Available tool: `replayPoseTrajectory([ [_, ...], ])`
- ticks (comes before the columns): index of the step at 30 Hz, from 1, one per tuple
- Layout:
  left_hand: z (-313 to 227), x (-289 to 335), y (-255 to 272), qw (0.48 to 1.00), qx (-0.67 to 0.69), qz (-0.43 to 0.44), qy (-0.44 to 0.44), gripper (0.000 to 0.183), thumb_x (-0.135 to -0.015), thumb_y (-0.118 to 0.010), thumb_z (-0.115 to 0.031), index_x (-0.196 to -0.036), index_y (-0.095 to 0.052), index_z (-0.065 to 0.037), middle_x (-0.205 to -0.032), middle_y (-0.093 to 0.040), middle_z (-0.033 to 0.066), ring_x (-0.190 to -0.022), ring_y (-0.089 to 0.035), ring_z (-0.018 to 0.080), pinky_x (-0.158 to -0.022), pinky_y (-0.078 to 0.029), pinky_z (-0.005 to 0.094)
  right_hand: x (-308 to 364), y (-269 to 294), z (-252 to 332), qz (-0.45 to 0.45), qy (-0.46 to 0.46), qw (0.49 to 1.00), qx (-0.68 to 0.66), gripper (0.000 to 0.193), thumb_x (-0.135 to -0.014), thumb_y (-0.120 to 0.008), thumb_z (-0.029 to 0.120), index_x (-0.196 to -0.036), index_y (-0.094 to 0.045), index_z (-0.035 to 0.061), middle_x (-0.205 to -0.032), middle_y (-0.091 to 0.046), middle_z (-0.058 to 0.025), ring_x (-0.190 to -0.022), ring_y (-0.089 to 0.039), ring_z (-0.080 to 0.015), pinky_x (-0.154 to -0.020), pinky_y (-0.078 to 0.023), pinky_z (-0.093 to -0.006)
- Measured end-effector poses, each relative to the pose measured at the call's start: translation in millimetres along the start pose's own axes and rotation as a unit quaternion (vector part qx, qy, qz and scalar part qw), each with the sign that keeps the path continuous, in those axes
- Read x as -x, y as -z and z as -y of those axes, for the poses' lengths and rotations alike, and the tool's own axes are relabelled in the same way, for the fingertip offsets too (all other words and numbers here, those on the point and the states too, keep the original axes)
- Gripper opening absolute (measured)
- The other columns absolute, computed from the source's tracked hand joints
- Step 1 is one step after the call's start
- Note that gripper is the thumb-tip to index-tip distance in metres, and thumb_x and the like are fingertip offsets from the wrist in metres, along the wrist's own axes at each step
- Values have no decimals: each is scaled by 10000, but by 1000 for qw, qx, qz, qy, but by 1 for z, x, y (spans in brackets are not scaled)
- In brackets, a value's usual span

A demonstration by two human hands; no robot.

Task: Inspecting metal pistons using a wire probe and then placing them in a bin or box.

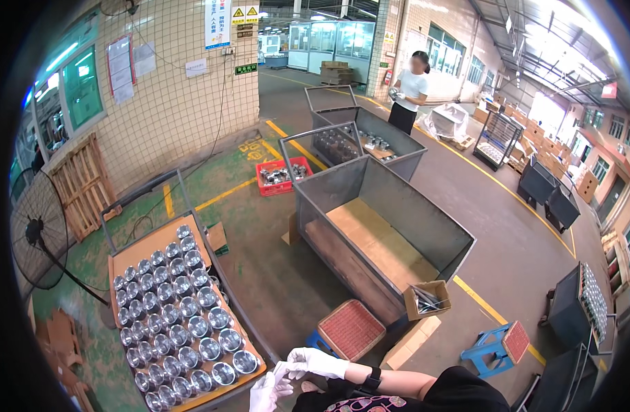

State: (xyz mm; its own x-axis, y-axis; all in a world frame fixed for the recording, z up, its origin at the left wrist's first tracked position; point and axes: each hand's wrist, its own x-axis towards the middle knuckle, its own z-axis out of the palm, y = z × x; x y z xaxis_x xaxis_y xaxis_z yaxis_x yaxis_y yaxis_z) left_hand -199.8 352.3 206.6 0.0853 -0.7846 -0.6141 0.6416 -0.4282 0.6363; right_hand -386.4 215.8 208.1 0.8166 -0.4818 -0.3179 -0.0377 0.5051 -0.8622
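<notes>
Both of my hands wear white gloves and meet at the lower edge, beside the near corner of a cart of shiny cups. My left hand [268,392] has its fingers apart, one of them pointing up toward the other hand. My right hand [318,363] is closed, its fingertips pinching at that raised finger; what lies in the pinch, if anything, is too small to make out. Rows of clear, shiny round cups [189,357] stand on a cardboard sheet [146,242] atop the cart to my left. Neither hand touches them.
A deep grey metal cart [390,206] stands ahead, with a small cardboard box [428,300] on its near corner. Two stools, one red-topped [351,329] and one blue-legged [497,350], stand nearby. A red crate [283,176], a fan [37,230] and another person [412,89] are farther off.
</notes>
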Motion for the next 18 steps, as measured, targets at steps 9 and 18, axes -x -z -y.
replayPoseTrajectory([
  [9,-5,7,-7,999,-42,-13,-18,386,-1115,-421,-187,-1391,-558,46,-1107,-696,187,-884,-694,251,-746,-605,342,-4,0,-1,14,-4,1000,3,139,-1043,-650,205,-1051,-612,71,-947,-680,-16,-878,-696,-117,-779,-587,-285],
  [18,-5,3,-5,999,-37,-19,-5,439,-1109,-462,-266,-1411,-553,40,-1162,-707,180,-882,-691,250,-745,-596,344,-5,2,-1,7,-2,1000,0,161,-1034,-667,221,-1044,-608,72,-919,-700,-28,-835,-695,-118,-775,-589,-285],
])
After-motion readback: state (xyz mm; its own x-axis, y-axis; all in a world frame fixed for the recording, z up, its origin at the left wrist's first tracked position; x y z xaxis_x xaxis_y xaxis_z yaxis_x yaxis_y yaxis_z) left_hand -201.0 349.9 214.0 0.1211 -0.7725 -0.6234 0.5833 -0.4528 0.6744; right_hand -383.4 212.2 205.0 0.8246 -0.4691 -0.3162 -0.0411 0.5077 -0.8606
